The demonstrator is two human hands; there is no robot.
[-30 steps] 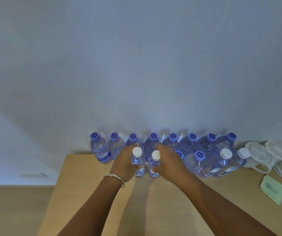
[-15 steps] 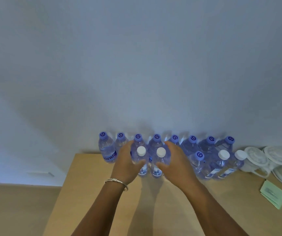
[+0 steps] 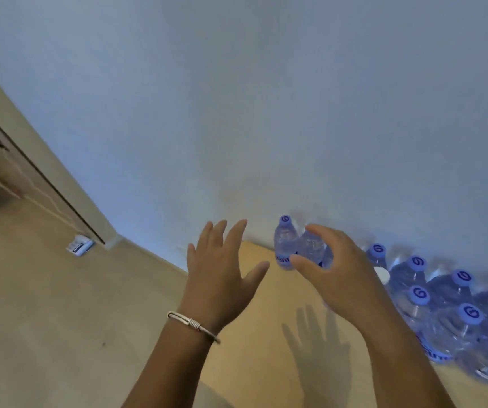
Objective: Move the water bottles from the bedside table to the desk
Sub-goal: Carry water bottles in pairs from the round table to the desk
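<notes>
Water bottles [image 3: 419,293] with blue caps stand crowded along the wall on the wooden desk [image 3: 254,334], just beyond and to the right of my right hand [image 3: 337,275]; one white cap [image 3: 381,274] peeks out beside its knuckles. That hand hovers empty, fingers loosely bent, in front of the end bottle [image 3: 284,242]. My left hand [image 3: 222,269], a silver bangle [image 3: 192,323] at the wrist, is spread wide and holds nothing, raised above the desk's left edge. Well to its left, a small white object [image 3: 79,245] lies on the floor [image 3: 60,304].
</notes>
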